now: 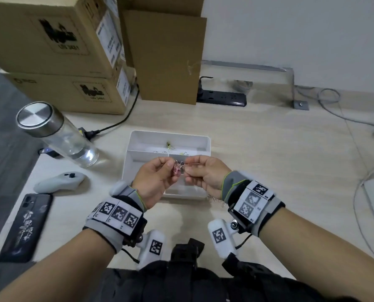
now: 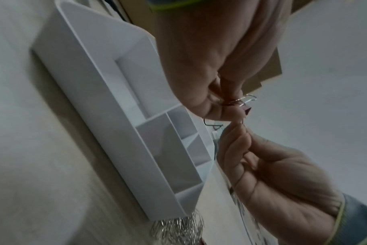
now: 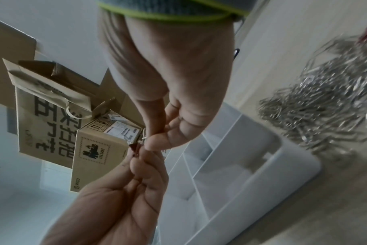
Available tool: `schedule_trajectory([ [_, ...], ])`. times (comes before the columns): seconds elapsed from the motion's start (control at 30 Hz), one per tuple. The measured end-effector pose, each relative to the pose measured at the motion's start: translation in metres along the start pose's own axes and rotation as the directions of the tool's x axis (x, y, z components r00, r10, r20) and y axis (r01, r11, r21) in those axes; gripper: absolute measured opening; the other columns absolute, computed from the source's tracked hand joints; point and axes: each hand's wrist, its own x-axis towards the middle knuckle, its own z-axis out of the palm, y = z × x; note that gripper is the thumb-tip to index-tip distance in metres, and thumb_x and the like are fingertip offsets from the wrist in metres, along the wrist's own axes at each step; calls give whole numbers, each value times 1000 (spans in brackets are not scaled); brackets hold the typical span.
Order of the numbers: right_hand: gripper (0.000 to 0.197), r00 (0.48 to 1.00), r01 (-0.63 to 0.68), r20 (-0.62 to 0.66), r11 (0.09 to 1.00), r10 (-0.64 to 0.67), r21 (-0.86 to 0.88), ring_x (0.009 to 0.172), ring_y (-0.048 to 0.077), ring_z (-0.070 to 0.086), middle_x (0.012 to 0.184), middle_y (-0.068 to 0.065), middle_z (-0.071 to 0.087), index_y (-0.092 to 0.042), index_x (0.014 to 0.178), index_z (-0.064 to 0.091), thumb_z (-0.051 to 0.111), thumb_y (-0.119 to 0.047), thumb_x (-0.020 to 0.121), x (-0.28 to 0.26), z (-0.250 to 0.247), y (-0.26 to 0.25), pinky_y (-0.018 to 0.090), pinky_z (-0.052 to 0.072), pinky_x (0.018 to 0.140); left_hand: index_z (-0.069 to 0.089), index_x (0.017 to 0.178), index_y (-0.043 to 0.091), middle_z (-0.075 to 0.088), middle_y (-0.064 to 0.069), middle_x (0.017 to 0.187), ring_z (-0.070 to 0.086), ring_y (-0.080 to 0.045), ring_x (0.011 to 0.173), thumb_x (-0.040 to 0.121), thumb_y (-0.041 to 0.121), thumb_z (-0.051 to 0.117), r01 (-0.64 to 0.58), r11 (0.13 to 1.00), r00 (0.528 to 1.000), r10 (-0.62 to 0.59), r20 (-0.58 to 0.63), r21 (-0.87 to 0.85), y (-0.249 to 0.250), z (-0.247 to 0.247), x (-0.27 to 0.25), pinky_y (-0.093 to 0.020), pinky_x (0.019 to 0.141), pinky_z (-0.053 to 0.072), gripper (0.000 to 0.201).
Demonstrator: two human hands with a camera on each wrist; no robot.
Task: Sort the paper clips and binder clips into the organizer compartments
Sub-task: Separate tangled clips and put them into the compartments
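**Q:** What does the grip hold, and where?
**A:** The left hand (image 1: 153, 179) pinches a pink binder clip (image 1: 177, 170) between thumb and forefinger. The right hand (image 1: 205, 174) pinches a silver paper clip (image 1: 191, 164) that meets it. Directly beneath the grip lies the white organizer (image 1: 208, 144).

**Q:** Which way do they point?
**A:** In the head view, the binder clip's wire handles point away from the person and its pink body toward them. The paper clip's long axis runs sideways from the grip into the right fingers. Whether the two are hooked together cannot be told.

**Q:** Is any writing legible?
**A:** Beyond and left of the grip, a cardboard box (image 3: 94, 157) reads "UN 3481" and "PICO". A paper bag (image 3: 46, 116) bears large Chinese characters.

**Q:** Where are the other clips?
**A:** A green clip (image 1: 169, 145) lies in the far compartment, beyond the grip. A heap of paper clips (image 3: 325, 102) lies just outside the tray's near wall, under the right wrist.
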Motion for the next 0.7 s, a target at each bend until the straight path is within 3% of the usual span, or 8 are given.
schedule_trajectory([
  [0.2, 19, 997, 72, 41, 993, -68, -94, 50, 8, 62, 74, 11, 59, -4, 86, 58, 56, 15, 82, 13, 31, -5, 19, 55, 53, 59, 84, 8, 62, 1, 63, 56, -8, 56, 95, 6, 48, -23, 999, 999, 22, -26, -30, 14, -33, -10, -15, 50, 45, 16],
  [0.47, 19, 999, 22, 32, 991, -18, -133, 51, 12, 62, 74, 12, 61, -2, 87, 60, 59, 15, 80, 23, 53, -13, 20, 57, 56, 63, 85, 6, 66, -1, 62, 59, -11, 56, 89, -4, 54, -209, 952, 974, 224, -44, 223, 26, -57, -17, -18, 51, 47, 14],
  [0.6, 20, 996, 82, 54, 980, -73, -182, 60, 15, 61, 76, 11, 61, -3, 86, 61, 59, 15, 80, 25, 62, -11, 21, 58, 61, 63, 87, 8, 67, 1, 64, 59, -10, 57, 90, -3, 53, -209, 961, 973, 223, -58, 181, 27, -65, -18, -19, 53, 48, 16],
  [0.7, 20, 992, 115, 74, 959, -99, -261, 66, 18, 60, 80, 11, 62, -5, 86, 62, 58, 13, 82, 27, 69, -8, 21, 57, 63, 64, 96, 7, 69, 1, 69, 61, -10, 63, 90, -5, 50, -168, 983, 985, 171, -36, 67, 26, -68, -18, -21, 63, 55, 19],
])
